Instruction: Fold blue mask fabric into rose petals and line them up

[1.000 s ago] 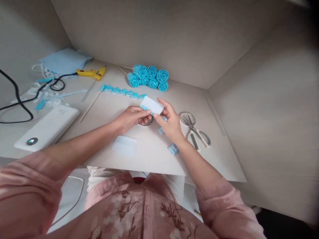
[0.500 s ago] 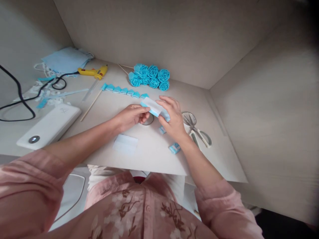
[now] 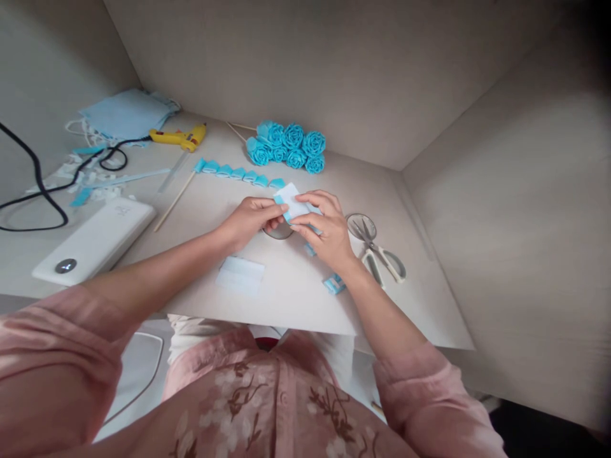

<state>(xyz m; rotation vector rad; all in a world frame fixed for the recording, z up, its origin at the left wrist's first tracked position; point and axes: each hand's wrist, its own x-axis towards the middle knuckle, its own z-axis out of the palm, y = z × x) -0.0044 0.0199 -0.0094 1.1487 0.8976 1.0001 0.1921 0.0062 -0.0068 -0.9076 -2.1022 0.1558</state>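
Observation:
Between my hands is a small piece of white-and-blue mask fabric point(image 3: 292, 193), its white face up and a blue folded edge on the left. My left hand point(image 3: 255, 218) pinches that blue edge between thumb and fingers. On the opposite side, my right hand point(image 3: 329, 232) grips the fabric with bent fingers. Under the hands shows part of a round, dark-rimmed object point(image 3: 278, 234), mostly hidden. A pale fabric piece point(image 3: 241, 275) lies flat near the front. Small blue folded bits point(image 3: 334, 284) lie by my right wrist. Beyond my hands runs a row of folded blue petals point(image 3: 237, 173).
Scissors point(image 3: 375, 248) lie open on the right. Blue fabric roses point(image 3: 291, 145) are grouped at the back. A yellow glue gun point(image 3: 181, 137), its black cord, blue masks point(image 3: 126, 114), white scraps, a wooden stick point(image 3: 174, 202) and a white power bank point(image 3: 95, 238) occupy the left.
The fabric has turned more upright, showing more of its white face. My right fingers have shifted lower and closed further over it; my left hand keeps its pinch.

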